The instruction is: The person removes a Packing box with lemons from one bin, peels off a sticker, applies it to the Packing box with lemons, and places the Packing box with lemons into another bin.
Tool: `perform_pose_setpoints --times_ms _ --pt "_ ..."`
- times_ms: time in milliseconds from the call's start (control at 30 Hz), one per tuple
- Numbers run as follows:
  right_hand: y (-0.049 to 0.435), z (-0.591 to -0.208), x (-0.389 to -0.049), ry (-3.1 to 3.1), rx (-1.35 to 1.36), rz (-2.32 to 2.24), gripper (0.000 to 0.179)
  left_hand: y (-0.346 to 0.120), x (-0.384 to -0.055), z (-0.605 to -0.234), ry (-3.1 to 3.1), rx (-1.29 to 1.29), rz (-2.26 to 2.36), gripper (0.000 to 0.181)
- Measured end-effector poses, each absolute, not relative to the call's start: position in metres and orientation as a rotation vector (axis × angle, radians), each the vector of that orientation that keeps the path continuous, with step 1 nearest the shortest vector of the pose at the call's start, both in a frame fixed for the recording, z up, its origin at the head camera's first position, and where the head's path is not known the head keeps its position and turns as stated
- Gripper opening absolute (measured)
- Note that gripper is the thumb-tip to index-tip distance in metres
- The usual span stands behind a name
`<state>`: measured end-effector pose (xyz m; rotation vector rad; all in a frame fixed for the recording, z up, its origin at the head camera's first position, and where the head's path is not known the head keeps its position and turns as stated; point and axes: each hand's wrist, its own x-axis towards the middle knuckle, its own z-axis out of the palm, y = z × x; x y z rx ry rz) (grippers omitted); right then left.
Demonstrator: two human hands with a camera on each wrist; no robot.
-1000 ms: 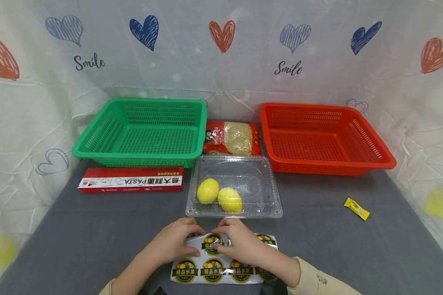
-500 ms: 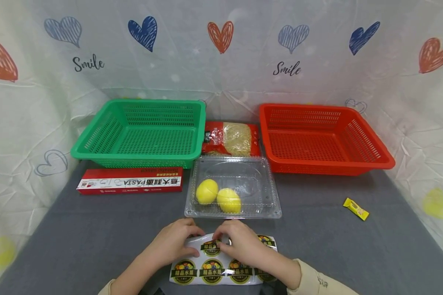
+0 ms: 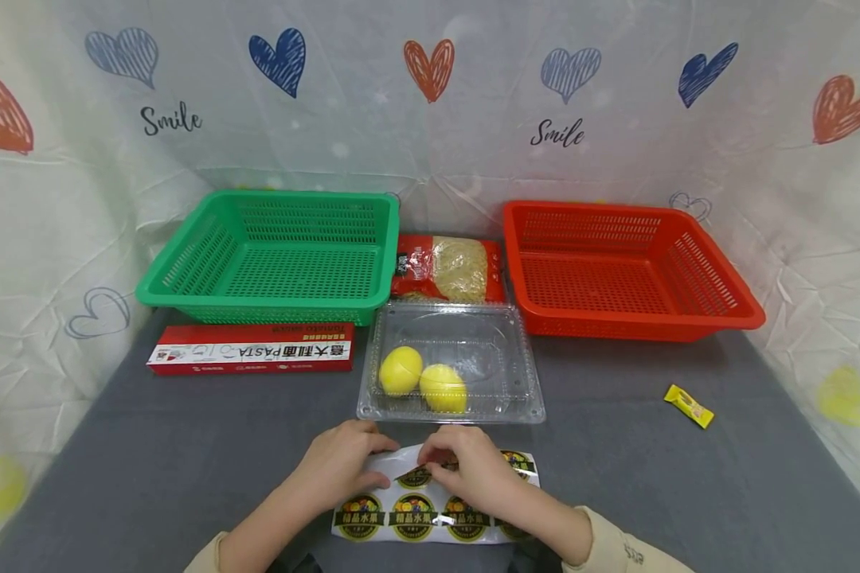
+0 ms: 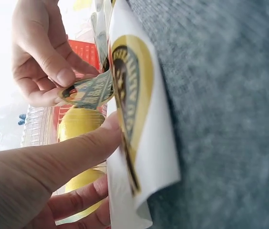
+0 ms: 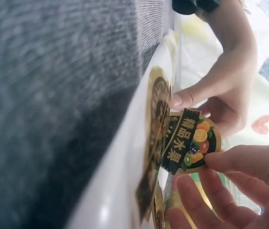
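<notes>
A white sheet of round black-and-gold fruit stickers lies near the table's front edge. My left hand grips its far left part, thumb on the printed face and fingers behind. Between thumb and fingers, my right hand pinches one fruit sticker by its edge. That sticker stands partly lifted from the sheet, its lower end still attached, as the right wrist view shows. In the left wrist view its back faces me. Just beyond the hands sits a clear plastic box with two yellow lemon-like fruits inside.
Behind the box lies a red-and-clear food bag, between a green basket and a red basket. A red pasta box lies in front of the green basket. At right is a small yellow packet.
My right hand has bent the sticker's upper edge up and back, lifting it off the sheet. The left hand keeps its grip, and the sheet's far edge has risen slightly.
</notes>
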<state>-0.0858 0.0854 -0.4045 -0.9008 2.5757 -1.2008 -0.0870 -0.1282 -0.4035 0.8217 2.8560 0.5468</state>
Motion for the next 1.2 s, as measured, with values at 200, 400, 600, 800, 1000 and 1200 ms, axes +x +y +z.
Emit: perform_pose_setpoints --times_ms 200,400,600,800,1000,1200 --pt "0.092 -0.402 -0.084 2.505 -0.810 -1.298 0.014 -0.123 -0.087 -0.404 2.903 0.832 0.474 0.036" --pt "0.100 -0.398 -0.080 2.478 -0.786 -1.339 0.013 -0.120 -0.086 -0.404 2.914 0.884 0.419 0.038" --pt "0.109 -0.394 -0.078 2.470 -0.743 -1.374 0.014 -0.120 -0.084 -0.403 2.940 0.889 0.378 0.040" --pt "0.118 -0.389 -0.077 2.496 -0.718 -1.410 0.016 -0.119 -0.082 -0.403 2.948 0.867 0.374 0.039" --pt "0.126 -0.382 -0.079 2.523 -0.712 -1.481 0.016 -0.120 -0.078 -0.403 2.987 0.879 0.360 0.040" --pt "0.131 -0.376 -0.081 2.559 -0.706 -1.536 0.017 -0.121 -0.073 -0.392 2.970 0.877 0.504 0.033"
